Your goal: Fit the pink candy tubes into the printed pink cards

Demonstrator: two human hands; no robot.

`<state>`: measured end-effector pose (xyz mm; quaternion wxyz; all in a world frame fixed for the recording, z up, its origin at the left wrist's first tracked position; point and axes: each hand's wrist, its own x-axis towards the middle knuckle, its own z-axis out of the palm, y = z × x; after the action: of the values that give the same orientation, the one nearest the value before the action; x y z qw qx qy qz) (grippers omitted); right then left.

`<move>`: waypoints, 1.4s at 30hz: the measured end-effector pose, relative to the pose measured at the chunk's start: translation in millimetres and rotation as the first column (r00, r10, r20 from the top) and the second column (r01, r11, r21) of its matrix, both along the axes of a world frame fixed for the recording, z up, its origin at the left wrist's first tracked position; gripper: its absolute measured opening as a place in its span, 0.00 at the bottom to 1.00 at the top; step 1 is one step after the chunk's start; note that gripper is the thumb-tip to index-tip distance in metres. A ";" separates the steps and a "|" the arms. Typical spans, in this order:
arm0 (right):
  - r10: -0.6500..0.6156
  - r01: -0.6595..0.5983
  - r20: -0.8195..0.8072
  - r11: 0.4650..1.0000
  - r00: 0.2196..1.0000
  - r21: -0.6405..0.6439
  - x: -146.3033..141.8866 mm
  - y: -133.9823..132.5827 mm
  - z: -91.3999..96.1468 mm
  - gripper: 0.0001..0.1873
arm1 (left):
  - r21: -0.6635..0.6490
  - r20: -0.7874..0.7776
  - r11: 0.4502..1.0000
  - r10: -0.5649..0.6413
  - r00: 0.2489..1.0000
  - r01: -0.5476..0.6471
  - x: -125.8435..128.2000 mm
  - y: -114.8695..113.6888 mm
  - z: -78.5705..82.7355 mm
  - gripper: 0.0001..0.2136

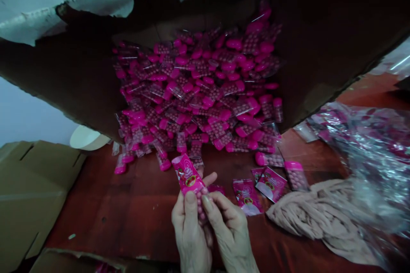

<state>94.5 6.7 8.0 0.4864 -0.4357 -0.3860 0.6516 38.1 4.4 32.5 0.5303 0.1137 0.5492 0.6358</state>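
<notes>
Lightly, the left hand and right hand pinch a light, slippery plastic sachet of pink candy beads around its soft, bead-filled body, the flatter printed header pointing toward eleven o'clock.

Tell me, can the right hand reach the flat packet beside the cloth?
Probably yes. The right hand sits just beside the flat packet, with nothing between them, but it holds another packet together with the left hand, so it would likely release that first.

Room on the red tabletop leftward, cardboard box beyond, candy packets ahead, crumpled plastic right
</notes>
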 end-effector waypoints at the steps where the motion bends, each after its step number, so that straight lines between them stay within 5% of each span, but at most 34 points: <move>1: 0.000 0.000 -0.009 1.000 1.000 -0.009 0.1 -0.1 0.5 0.18 | -0.003 0.015 1.000 0.002 1.000 -0.002 -0.4 -0.2 0.8 0.15; 6: 0.053 -0.064 -0.109 0.994 0.993 -0.092 -0.3 0.4 0.6 0.20 | 0.002 0.117 0.999 0.048 0.992 -0.049 -5.7 2.6 6.6 0.11; 15: -0.033 0.030 -0.080 0.999 0.996 -0.038 -2.9 -1.2 -2.0 0.18 | 0.069 0.109 0.981 0.175 0.978 -0.183 5.3 -1.2 -2.2 0.12; 19: -0.015 0.010 -0.097 0.999 0.995 -0.051 -1.3 -1.4 -3.5 0.17 | 0.041 0.184 0.994 0.096 0.978 -0.105 -2.0 -2.3 -0.2 0.13; 25: 0.070 -0.071 -0.044 0.997 0.997 -0.014 1.2 -2.2 -13.4 0.15 | 0.053 0.066 0.999 -0.012 0.998 0.008 -21.0 4.4 0.6 0.09; 33: 0.024 -0.028 0.080 0.998 0.997 0.055 -6.8 -6.9 -20.7 0.14 | -0.001 0.166 0.966 0.256 0.952 -0.259 -4.8 -0.3 -9.3 0.12; 37: -0.058 0.036 0.184 0.992 0.981 0.121 -7.7 -10.1 -20.5 0.12 | -0.022 0.240 0.974 0.223 0.945 -0.224 -3.3 -2.1 -10.2 0.14; 42: -0.029 0.014 0.131 0.993 0.991 0.115 -9.0 -10.3 -22.4 0.12 | -0.024 0.272 0.986 0.165 0.948 -0.165 -15.0 -0.2 -2.4 0.13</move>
<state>85.6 -3.6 -14.4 0.4909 -0.4536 -0.4491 0.5929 23.1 4.3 30.1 0.5459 -0.0217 0.4788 0.6872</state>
